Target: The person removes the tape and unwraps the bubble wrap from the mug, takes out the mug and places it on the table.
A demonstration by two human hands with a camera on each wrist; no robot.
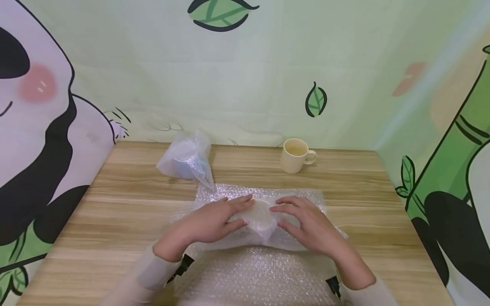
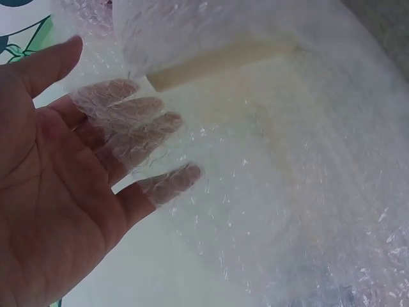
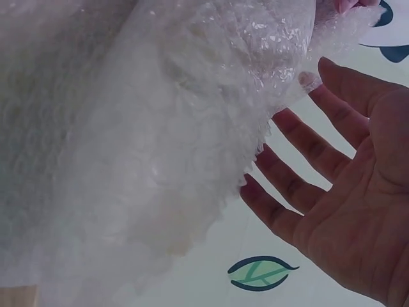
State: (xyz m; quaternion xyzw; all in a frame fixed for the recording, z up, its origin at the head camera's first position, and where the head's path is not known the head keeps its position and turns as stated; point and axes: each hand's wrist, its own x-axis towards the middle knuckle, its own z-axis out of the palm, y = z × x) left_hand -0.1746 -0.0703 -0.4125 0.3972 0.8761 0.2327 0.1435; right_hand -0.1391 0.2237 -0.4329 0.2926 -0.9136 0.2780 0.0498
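Note:
A sheet of clear bubble wrap (image 1: 252,276) lies on the table, its near part folded over a pale, round-rimmed object (image 1: 262,208) that shows only dimly through it. My left hand (image 1: 214,219) rests on the folded layer left of the rim, fingers extended. From the right, my right hand (image 1: 311,223) touches the same layer with spread, slightly bent fingers. The left wrist view has the fingertips (image 2: 169,182) behind the film, beside a cream edge. In the right wrist view the fingertips (image 3: 252,185) meet the wrap's ragged edge.
On the wooden table (image 1: 367,204), a cream mug (image 1: 293,157) stands upright at the back, handle to the right. A bubble-wrapped bundle (image 1: 185,159) with something bluish inside sits at the back left. A printed cloth backdrop (image 1: 245,85) rises behind the table.

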